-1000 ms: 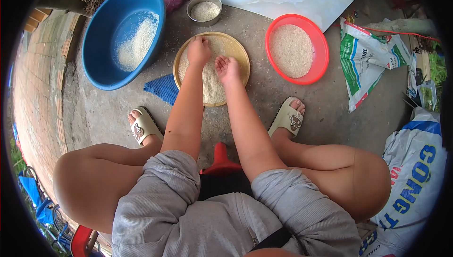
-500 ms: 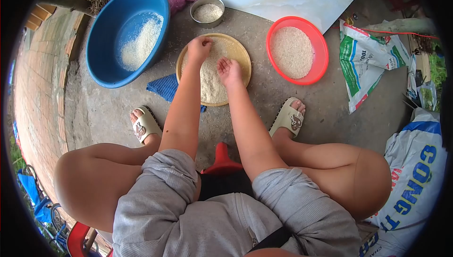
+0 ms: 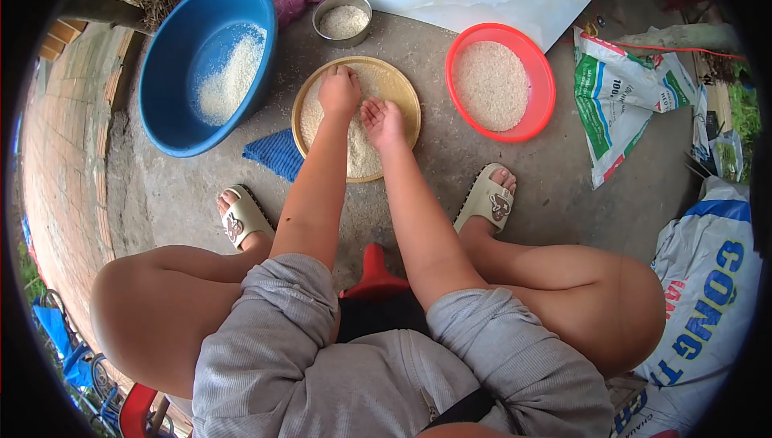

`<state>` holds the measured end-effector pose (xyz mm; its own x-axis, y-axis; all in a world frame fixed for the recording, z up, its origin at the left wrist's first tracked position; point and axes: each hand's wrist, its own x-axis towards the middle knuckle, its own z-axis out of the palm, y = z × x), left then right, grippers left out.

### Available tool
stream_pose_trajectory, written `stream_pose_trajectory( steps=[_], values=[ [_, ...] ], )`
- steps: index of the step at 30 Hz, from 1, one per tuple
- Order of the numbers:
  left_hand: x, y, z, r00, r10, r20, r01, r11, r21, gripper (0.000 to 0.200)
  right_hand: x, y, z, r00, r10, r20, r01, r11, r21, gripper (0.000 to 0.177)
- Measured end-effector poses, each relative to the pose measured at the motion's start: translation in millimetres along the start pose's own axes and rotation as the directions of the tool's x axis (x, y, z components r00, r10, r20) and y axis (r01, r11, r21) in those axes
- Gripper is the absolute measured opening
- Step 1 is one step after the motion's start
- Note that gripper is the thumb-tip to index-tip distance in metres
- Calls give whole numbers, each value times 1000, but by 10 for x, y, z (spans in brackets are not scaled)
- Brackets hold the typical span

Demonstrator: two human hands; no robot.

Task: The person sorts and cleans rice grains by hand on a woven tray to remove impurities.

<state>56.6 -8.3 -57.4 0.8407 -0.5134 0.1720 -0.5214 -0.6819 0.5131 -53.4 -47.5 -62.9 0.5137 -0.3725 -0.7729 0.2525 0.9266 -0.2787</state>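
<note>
A round, shallow woven tray (image 3: 404, 94) of rice (image 3: 362, 157) lies on the ground in front of me. Over its left part is my left hand (image 3: 340, 91), back upward and fingers curled closed; what they hold, if anything, is hidden. My right hand (image 3: 383, 123) is just right of it, palm up and slightly cupped, fingers apart, with no object visible in it. Both hands are above the tray, close together but apart.
At left stands a big blue basin (image 3: 173, 84) with white rice; at right, a red basin (image 3: 540, 108) of rice. A metal bowl (image 3: 343, 20) stands behind the tray. A blue cloth (image 3: 275, 154) lies beside it. Sacks (image 3: 615, 100) lie at right.
My left hand has come down and nearer to me, its fingers turning from a raised pinch to curled downward. My right hand has shifted slightly left, closer to it. The view has moved a little.
</note>
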Motion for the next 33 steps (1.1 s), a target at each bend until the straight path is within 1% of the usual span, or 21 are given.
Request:
stream_pose_trajectory(
  steps=[3, 5, 6, 7, 8, 9, 10, 12, 13, 14, 16, 17, 18, 19, 20, 22, 23, 24, 30, 32, 33],
  values=[
    [45, -94, 41, 997, 68, -26, -67, 997, 28, 15, 4, 4, -9, 1000, -5, 17, 5, 1000, 2, 40],
    [119, -228, 41, 994, -66, 85, 83, 971, -224, 15, 9, 10, -12, 1000, -6, 4, 6, 1000, 18, 41],
    [133, -241, -30, 994, -66, 85, 83, 971, -223, 15, 1, 7, -5, 1000, -4, 5, 4, 1000, 18, 41],
    [169, -202, -195, 952, -156, 265, 274, 822, -499, 13, -10, -4, 12, 1000, -7, -2, 7, 1000, 30, 41],
    [203, -163, -363, 873, -176, 454, 467, 568, -678, 12, -21, -10, 30, 1000, -7, -10, 8, 999, 43, 42],
    [227, -68, -584, 855, -89, 512, 464, 574, -675, 11, -28, -12, 37, 1000, -3, -11, 4, 999, 45, 42],
    [268, -18, -716, 854, -92, 512, 465, 575, -673, 11, -26, -28, 49, 1000, 10, 4, -10, 998, 68, 42],
    [329, 28, -882, 707, 199, 679, 371, 712, -596, 11, -20, -72, 99, 1000, 23, 21, -25, 996, 88, 42],
    [343, 60, -926, 642, 269, 718, 343, 736, -583, 15, -18, -89, 132, 999, 15, 41, -19, 995, 93, 42],
    [335, 97, -951, 644, 268, 717, 343, 736, -584, 15, -17, -106, 164, 998, 8, 60, -13, 995, 98, 42],
    [318, 105, -941, 690, 271, 671, 163, 845, -509, 20, 8, -166, 218, 998, 31, 59, -37, 994, 98, 38],
    [298, 48, -900, 789, 235, 567, 91, 868, -488, 22, 29, -205, 254, 996, 21, 87, -27, 997, 72, 35],
    [290, -48, -824, 793, 232, 564, 94, 867, -489, 22, 56, -225, 252, 993, 12, 115, -17, 999, 45, 33],
    [286, -134, -768, 883, 85, 462, 162, 868, -469, 21, 0, -278, 335, 999, 20, 41, -25, 994, 105, 26],
    [285, -227, -722, 937, -68, 344, 230, 859, -457, 21, -38, -310, 345, 999, 23, 42, -27, 995, 99, 26],
    [241, -284, -751, 947, -143, 286, 248, 893, -375, 20, -34, -373, 310, 997, -73, 39, 66, 983, 169, 23],
    [206, -302, -755, 952, -179, 248, 261, 897, -357, 20, -23, -390, 306, 996, -71, -53, 79, 983, 167, 22],
    [185, -335, -730, 955, -213, 209, 275, 900, -338, 19, -2, -388, 268, 996, -69, -52, 77, 983, 167, 22],
    [55, -359, -405, 959, -170, 227, 250, 884, -395, 17, 68, -171, -19, 966, -66, -249, 86, 994, 70, 27],
    [-9, -324, -360, 963, -138, 231, 223, 892, -392, 16, 13, -115, -21, 958, -104, -268, 124, 990, 62, 29],
    [-48, -356, -277, 968, -126, 219, 202, 905, -374, 15, -55, -110, 37, 914, -215, -345, 217, 976, -34, 30]
  ],
)
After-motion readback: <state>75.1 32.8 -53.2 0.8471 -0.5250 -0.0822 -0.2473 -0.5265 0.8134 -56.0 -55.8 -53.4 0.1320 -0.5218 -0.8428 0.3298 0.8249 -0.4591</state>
